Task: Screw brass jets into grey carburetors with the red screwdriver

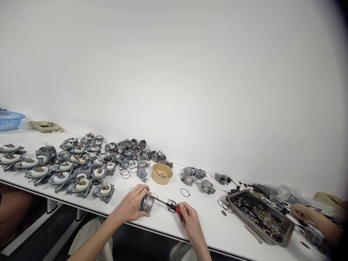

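Near the front edge of the white table, my left hand is wrapped round a grey metal carburetor body. My right hand is closed on the red handle of a screwdriver, whose dark shaft points left and reaches the top of the body. A black ring lies around or behind the screwdriver near its handle. Behind the hands stands a tan round bowl with small screws inside.
Rows of carburetors with white floats cover the left side. Metal parts are heaped by the wall. On the right are a metal tray of small parts and another person's hand. A blue basket sits far left.
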Tool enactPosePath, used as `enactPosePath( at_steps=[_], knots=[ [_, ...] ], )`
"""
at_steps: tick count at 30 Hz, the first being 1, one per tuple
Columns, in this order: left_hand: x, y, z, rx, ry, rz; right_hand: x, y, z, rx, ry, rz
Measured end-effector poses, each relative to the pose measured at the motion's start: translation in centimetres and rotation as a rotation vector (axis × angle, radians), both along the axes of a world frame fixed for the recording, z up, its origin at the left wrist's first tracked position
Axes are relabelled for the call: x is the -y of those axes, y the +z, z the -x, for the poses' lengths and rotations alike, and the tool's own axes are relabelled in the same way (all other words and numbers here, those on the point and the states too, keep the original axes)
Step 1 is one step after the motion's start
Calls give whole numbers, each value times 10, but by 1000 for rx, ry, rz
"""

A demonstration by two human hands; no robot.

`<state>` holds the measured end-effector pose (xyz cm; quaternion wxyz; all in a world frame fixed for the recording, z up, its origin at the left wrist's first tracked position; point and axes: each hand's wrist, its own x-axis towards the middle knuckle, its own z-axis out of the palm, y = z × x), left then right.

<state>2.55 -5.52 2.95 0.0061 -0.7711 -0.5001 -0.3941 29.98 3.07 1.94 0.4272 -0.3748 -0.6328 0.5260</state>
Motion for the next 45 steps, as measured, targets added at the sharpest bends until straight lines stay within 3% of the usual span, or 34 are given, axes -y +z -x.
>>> enactPosePath(
  at_steps=[4, 13, 34, 45],
  knots=[
    [1, -1, 0, 3, 1, 2, 2, 3, 3, -2, -14, 57],
    [-2, 0, -2, 39, 9, 15, -2, -7, -2, -176, 31, -41],
    [-2, 0, -3, 35, 12, -10, -5, -10, -6, -427, -108, -39],
    [0, 4, -3, -3, 0, 3, -4, -7, -5, -387, -99, -32]
  ],
)
